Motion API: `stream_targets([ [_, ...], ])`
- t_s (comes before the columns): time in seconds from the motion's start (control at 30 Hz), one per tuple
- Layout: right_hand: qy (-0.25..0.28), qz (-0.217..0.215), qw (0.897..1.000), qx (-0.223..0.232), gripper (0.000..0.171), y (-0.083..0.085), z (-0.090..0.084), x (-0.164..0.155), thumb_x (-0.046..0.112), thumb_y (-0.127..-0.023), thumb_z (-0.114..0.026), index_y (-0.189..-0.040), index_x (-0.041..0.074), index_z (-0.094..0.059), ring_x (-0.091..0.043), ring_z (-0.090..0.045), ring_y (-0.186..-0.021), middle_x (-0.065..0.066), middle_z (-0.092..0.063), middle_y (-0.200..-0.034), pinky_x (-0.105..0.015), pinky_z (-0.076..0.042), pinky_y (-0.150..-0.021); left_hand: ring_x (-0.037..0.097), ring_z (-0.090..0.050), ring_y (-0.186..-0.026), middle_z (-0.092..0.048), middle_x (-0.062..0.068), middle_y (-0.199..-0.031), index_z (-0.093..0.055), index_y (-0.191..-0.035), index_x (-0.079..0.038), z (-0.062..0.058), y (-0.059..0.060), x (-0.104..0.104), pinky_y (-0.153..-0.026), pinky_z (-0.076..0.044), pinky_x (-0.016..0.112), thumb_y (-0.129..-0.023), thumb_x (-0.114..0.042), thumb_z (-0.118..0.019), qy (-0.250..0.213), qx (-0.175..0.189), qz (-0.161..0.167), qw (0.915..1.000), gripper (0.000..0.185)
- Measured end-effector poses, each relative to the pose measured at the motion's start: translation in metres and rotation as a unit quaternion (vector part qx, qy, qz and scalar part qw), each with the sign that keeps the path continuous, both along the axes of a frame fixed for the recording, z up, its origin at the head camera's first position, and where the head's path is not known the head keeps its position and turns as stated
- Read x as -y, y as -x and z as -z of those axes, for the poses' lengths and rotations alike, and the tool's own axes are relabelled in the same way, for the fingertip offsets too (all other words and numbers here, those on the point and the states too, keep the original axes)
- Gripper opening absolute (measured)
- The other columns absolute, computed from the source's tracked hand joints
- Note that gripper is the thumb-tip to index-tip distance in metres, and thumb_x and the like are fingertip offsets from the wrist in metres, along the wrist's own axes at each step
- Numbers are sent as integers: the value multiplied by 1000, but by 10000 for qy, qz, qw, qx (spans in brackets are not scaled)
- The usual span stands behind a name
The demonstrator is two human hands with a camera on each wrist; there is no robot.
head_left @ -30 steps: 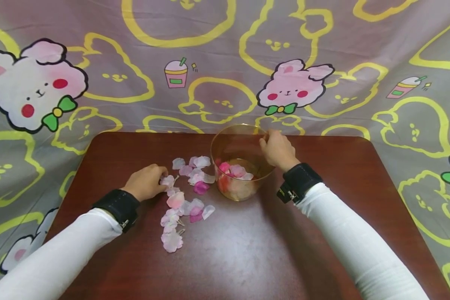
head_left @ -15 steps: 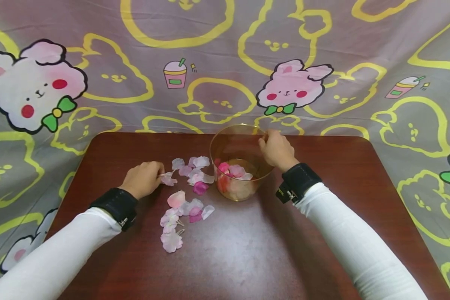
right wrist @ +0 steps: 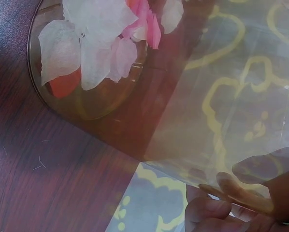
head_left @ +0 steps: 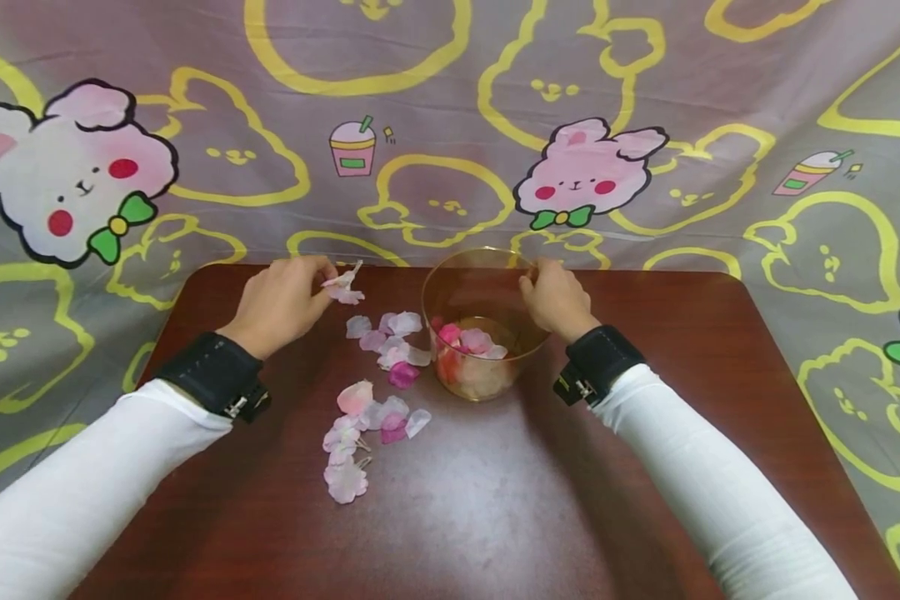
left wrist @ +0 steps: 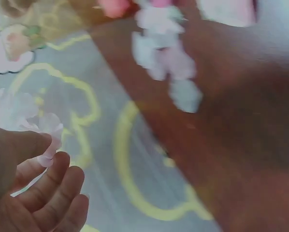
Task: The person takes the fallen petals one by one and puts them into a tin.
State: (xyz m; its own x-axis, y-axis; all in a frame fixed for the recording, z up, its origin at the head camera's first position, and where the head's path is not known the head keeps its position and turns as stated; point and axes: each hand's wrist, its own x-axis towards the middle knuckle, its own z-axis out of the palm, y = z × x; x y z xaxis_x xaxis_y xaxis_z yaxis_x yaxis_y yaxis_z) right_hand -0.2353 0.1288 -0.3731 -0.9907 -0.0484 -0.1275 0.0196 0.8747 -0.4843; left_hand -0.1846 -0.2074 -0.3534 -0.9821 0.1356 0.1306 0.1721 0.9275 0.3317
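Observation:
My left hand (head_left: 281,302) pinches a pale pink artificial flower (head_left: 343,287) with a short stem, held up over the table's far left. In the left wrist view, thumb and fingertips close on its thin petals (left wrist: 49,133). A see-through amber bucket (head_left: 471,279) stands near the table's far edge, with pink, red and white petals (right wrist: 98,29) at its bottom. My right hand (head_left: 558,298) grips the bucket's rim on the right side, thumb inside and fingers outside the wall.
Loose white and magenta petals (head_left: 396,346) lie just left of the bucket. Pale pink flowers with stems (head_left: 345,467) and more petals (head_left: 393,417) lie closer on the brown table (head_left: 480,517). A patterned cloth (head_left: 435,100) hangs behind the far edge.
My left hand has picked a pale pink flower off the pile and carried it up and away towards the far edge. My right hand and the bucket have stayed put.

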Motion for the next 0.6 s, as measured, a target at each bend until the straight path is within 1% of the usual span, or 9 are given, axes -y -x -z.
stream_targets([
  [0.1,-19,27,10000,15,24,0,0,0,31,-104,-47,-96,9,-53,-27,-56,-78,-6,-51,-81,-38,-36,-63,26,-54,-68,-63,11,-80,-69,-106,-5,-18,1,-19,-54,-37,38,-94,-18,-70,-69,-195,183,9996,17],
  [0.2,-33,56,10000,41,24,1,-1,0,31,-104,-47,-95,10,-53,-28,-56,-79,-6,-50,-81,-39,-36,-63,26,-57,-74,-69,12,-91,-70,-106,-6,-33,2,-44,-60,-44,40,-95,-18,-70,-60,-383,547,9978,17],
  [0.27,-38,63,10000,49,24,1,-1,0,31,-104,-47,-94,10,-52,-27,-55,-79,-6,-50,-81,-39,-36,-63,26,-61,-77,-71,11,-93,-70,-107,-6,-40,1,-63,-64,-50,42,-95,-17,-70,93,-504,861,9950,16],
  [0.33,-45,68,10000,45,24,2,-1,0,31,-104,-47,-93,10,-52,-27,-55,-78,-5,-49,-80,-38,-35,-63,26,-66,-81,-73,10,-95,-72,-106,-6,-44,0,-82,-69,-54,43,-94,-16,-70,388,-635,1230,9896,15],
  [0.4,-50,70,10000,30,25,2,-1,0,31,-104,-47,-92,10,-52,-26,-55,-78,-5,-49,-80,-38,-35,-63,27,-69,-84,-74,9,-94,-73,-103,-8,-43,0,-100,-73,-56,42,-92,-15,-72,908,-790,1603,9797,13],
  [0.43,-51,58,10000,25,25,2,0,0,31,-104,-47,-92,10,-52,-26,-54,-78,-5,-49,-80,-38,-35,-62,27,-70,-87,-74,9,-94,-74,-102,-9,-41,-1,-108,-76,-56,42,-91,-15,-74,1217,-868,1792,9724,12],
  [0.53,-50,53,10000,38,25,1,0,0,31,-104,-47,-92,10,-52,-26,-54,-77,-5,-49,-80,-38,-35,-62,29,-71,-92,-76,7,-94,-76,-97,-13,-33,-2,-130,-81,-53,40,-90,-16,-75,2117,-1034,2242,9456,7],
  [0.57,-49,58,10000,44,25,1,0,0,31,-104,-47,-92,10,-52,-27,-55,-77,-5,-49,-80,-38,-35,-62,29,-70,-92,-76,7,-94,-76,-95,-14,-30,-2,-136,-82,-52,39,-90,-16,-75,2364,-1040,2346,9371,6],
  [0.6,-50,51,10000,53,25,1,0,-1,31,-104,-47,-92,10,-52,-27,-54,-77,-5,-48,-80,-38,-35,-62,29,-70,-93,-76,7,-94,-76,-94,-15,-27,-3,-141,-83,-51,39,-91,-15,-73,2526,-1029,2429,9309,4],
])
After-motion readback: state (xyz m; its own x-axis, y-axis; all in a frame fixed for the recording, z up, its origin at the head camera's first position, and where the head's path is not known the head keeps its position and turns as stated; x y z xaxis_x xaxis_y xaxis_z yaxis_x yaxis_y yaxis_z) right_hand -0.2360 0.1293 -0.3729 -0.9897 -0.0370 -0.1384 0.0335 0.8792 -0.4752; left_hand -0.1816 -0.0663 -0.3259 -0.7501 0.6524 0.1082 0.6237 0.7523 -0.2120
